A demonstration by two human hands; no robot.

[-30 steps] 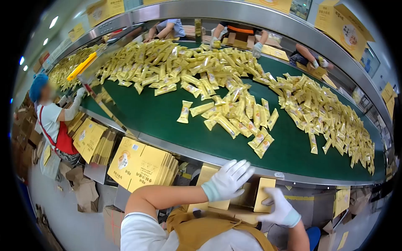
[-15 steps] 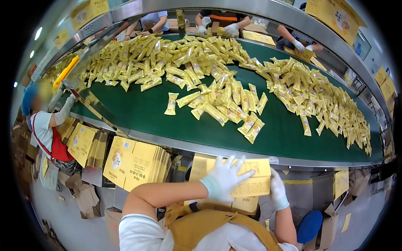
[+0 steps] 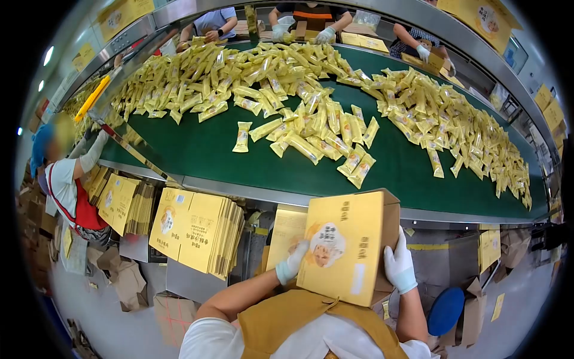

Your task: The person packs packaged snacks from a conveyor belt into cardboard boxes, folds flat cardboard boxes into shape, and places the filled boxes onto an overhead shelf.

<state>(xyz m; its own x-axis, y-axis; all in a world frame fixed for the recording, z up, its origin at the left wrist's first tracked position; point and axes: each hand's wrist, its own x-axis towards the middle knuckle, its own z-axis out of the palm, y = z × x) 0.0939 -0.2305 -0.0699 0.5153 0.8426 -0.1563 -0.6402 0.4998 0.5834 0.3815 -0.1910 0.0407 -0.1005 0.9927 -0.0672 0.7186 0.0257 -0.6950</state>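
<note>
A yellow printed cardboard box [image 3: 338, 245] is held up in front of my chest, tilted, with its printed face toward me and brown cardboard showing along its right side. My gloved left hand [image 3: 293, 262] grips its left edge. On the opposite side, my gloved right hand [image 3: 399, 264] presses against the brown cardboard, thumb up. Behind the box, to the left, another yellow carton [image 3: 282, 230] is partly hidden. Beyond the box, several yellow wrapped snack packets [image 3: 359, 170] lie on the green conveyor belt [image 3: 239, 173].
Stacks of flattened yellow cartons [image 3: 194, 230] stand left of me below the belt's metal edge [image 3: 251, 194]. A blue stool [image 3: 445, 311] is at lower right. One co-worker in a red apron [image 3: 89, 206] works at the left; others work across the belt.
The carton was folded low between my hands, with my left hand spread over it. Now it is opened into a box shape and raised, with my left hand at its left edge.
</note>
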